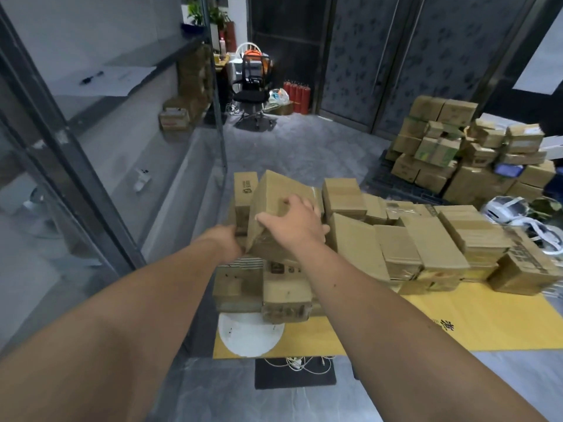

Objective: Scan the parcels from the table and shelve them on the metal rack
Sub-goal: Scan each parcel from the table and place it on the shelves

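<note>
A brown cardboard parcel (275, 196) is tilted up above the pile of parcels (396, 239) on the yellow-covered table (457, 324). My right hand (294, 222) grips its top and near edge with spread, curled fingers. My left hand (227, 242) holds the parcel's lower left corner, its fingers hidden behind the box. The metal rack (128, 95) stands to the left, with a few parcels (175, 118) on a far shelf.
A stack of boxes (457, 153) stands on a pallet at the right. An office chair (253, 83) and red extinguishers (297, 94) are at the back. White cables (295, 362) lie on a dark mat below the table edge.
</note>
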Available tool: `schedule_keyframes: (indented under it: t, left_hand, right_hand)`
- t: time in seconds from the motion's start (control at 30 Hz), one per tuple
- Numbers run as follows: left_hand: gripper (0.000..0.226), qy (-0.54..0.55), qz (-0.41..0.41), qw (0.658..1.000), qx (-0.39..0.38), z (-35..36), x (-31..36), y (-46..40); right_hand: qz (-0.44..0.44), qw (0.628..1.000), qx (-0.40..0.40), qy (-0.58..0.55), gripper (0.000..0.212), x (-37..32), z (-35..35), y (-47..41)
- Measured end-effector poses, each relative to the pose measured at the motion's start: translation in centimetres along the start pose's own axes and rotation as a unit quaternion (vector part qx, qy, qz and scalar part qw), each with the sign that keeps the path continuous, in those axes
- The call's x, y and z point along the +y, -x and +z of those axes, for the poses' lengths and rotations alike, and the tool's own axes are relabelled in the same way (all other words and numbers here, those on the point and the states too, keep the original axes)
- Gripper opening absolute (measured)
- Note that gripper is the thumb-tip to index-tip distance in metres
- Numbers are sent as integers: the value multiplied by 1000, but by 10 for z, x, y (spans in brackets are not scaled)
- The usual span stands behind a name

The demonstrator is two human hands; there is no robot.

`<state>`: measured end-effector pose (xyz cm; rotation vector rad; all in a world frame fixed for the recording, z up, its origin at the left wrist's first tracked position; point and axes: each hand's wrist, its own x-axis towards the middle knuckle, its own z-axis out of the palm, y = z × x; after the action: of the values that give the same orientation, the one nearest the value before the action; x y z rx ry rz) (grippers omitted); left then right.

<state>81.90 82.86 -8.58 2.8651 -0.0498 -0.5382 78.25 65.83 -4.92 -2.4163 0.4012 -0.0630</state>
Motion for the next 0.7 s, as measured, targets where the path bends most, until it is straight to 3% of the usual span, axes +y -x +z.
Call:
schedule_keyframes:
  t: [0.3, 0.47, 0.57, 0.63, 0.7]
  left_hand:
    - [60, 25, -14, 999, -13, 33, 36, 4]
    - [80, 34, -47, 998, -5, 43, 27, 3]
    - [79, 13, -57, 998, -18, 41, 21, -3]
    - [77, 4, -51, 999, -18, 39, 19, -7]
    - [78, 7, -43, 999, -17, 34, 17, -13]
  right_hand:
    - [80, 952, -58, -289, 85, 60, -7, 0]
    - [102, 900, -101, -412, 63, 74, -1, -11]
    - [118, 885, -82, -442, 49, 76, 2, -21]
    - [100, 897, -59, -427, 47, 76, 1, -23]
    - [51, 940, -24, -337, 51, 73, -4, -25]
